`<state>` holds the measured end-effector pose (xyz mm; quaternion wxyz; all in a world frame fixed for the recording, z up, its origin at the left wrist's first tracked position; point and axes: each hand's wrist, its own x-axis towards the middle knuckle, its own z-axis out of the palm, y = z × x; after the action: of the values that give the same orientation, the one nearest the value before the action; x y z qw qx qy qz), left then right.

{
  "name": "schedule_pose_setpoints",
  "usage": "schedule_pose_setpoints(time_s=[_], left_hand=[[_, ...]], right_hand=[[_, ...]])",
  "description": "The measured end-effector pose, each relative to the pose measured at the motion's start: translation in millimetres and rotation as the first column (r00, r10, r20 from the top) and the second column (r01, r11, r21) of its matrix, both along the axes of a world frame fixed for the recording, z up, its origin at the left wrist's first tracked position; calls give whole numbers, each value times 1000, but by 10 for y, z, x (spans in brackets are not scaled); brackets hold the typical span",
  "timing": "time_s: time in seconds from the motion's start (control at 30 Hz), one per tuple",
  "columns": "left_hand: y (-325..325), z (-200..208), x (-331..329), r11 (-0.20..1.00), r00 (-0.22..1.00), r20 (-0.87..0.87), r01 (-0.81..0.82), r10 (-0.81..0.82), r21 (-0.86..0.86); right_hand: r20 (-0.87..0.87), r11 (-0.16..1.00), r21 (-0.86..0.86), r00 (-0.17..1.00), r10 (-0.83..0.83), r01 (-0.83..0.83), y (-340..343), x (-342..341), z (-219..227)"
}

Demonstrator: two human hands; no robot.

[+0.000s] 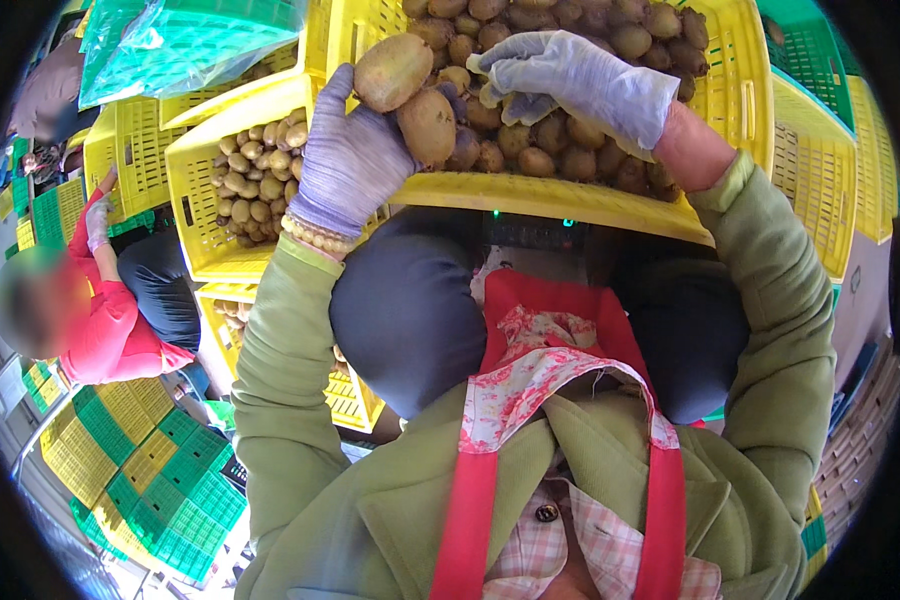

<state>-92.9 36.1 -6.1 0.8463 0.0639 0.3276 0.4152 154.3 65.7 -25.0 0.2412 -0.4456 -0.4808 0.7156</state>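
My gloved left hand (pixel 352 160) is closed around two brown kiwifruits at the near left corner of a yellow crate (pixel 570 207). The larger, oval kiwifruit (pixel 394 72) sits above the smaller kiwifruit (pixel 427 127), and both stick out past my fingers. Over the loose kiwifruits (pixel 538 162) in that crate hovers my right hand (pixel 592 88), also gloved. Its fingers point left and are bent and apart, with nothing visible in them. Part of the fruit beneath this hand is hidden.
Left of me stands another yellow crate (pixel 195 220) of smaller kiwifruits (pixel 260 180). Teal crates under clear plastic (pixel 185 45) are at the upper left. A person in red (pixel 120 330) works farther left. Stacked green and yellow crates (pixel 145 480) fill the lower left; more yellow crates (pixel 815 170) stand right.
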Motion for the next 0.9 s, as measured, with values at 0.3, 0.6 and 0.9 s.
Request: schedule_pose_setpoints(time_s=[0.3, 0.6, 0.9], left_hand=[[9, -15, 22, 1000, 1000, -1, 8, -8, 2], [130, 154, 130, 998, 998, -24, 57, -56, 36], [430, 407, 759, 986, 990, 19, 140, -143, 90]], right_hand=[[-42, 998, -1, 997, 64, -64, -35, -48, -36], [-85, 999, -28, 996, 15, -17, -42, 88, 256], [11, 982, 179, 998, -63, 60, -34, 213, 552]])
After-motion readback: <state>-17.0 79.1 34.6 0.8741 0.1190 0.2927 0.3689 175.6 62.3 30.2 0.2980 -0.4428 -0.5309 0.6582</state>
